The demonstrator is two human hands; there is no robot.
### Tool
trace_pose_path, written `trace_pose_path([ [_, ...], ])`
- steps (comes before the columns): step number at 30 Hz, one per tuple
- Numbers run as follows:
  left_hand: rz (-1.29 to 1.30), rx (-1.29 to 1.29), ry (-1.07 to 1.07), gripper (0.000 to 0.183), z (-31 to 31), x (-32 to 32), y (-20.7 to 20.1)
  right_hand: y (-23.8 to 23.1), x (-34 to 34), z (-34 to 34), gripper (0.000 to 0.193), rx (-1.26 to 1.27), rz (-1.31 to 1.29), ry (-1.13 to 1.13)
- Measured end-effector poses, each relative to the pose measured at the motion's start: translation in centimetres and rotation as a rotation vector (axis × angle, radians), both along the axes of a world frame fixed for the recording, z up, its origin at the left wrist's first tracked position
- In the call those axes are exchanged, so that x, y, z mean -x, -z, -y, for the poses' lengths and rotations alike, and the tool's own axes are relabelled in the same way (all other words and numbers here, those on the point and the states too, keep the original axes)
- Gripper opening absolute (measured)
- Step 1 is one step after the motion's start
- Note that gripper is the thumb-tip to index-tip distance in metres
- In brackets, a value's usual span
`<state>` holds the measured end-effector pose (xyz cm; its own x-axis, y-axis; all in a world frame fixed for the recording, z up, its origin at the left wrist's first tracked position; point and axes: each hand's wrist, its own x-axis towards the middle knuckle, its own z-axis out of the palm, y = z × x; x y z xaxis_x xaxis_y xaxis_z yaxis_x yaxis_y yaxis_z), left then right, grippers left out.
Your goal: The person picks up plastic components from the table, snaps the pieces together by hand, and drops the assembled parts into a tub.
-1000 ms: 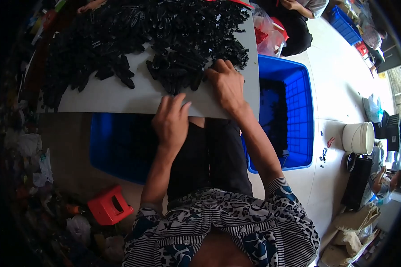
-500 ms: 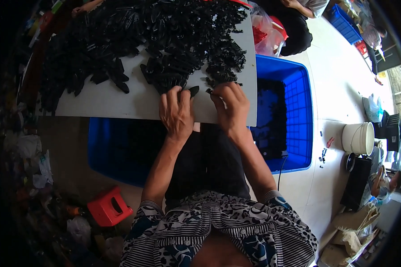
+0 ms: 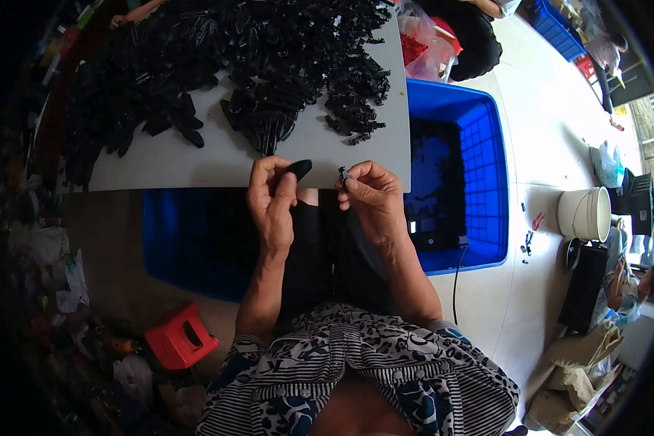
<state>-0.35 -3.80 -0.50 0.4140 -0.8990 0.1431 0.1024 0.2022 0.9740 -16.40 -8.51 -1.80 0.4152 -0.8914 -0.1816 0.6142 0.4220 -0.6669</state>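
Pinching away, the left hand's (image 3: 271, 207) grip is closed on a black oval (image 3: 300, 169), tip poking out rightward, probably for visibility; right of it, the right hand (image 3: 376, 195) nips a small clip (image 3: 343, 176), seemingly for control. Black pieces (image 3: 269, 109) heap beyond both on the tabletop (image 3: 196, 166).

Your left hand (image 3: 272, 218) covers one end of that long black piece (image 3: 301, 168), and your right hand (image 3: 378, 200) hides some of the tiny toothed bit (image 3: 343, 174), too small to read tbh. The black pile (image 3: 218, 43) runs off the top edge, and your counter (image 3: 196, 168) blocks part of the left blue bin (image 3: 168, 251).
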Motion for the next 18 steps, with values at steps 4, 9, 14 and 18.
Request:
trace_pose_path([
  [4, 0.213, 0.027, -0.038, 0.025, -0.2, 0.7, -0.9, 0.5, 0.2, -0.4, 0.007, 0.037, 0.005, 0.056],
  [9, 0.236, 0.053, 0.028, 0.031, -0.5, 0.2, -0.1, 0.7, 0.3, -0.4, 0.008, 0.105, -0.056, 0.085],
  [14, 0.293, 0.000, 0.016, 0.030, -0.6, 0.3, -0.2, 0.2, 0.0, -0.5, 0.007, 0.162, -0.103, 0.056],
  [18, 0.383, -0.036, -0.007, 0.029, -0.7, 0.2, -0.6, -0.4, -0.4, -0.2, 0.007, 0.261, -0.225, 0.024],
])
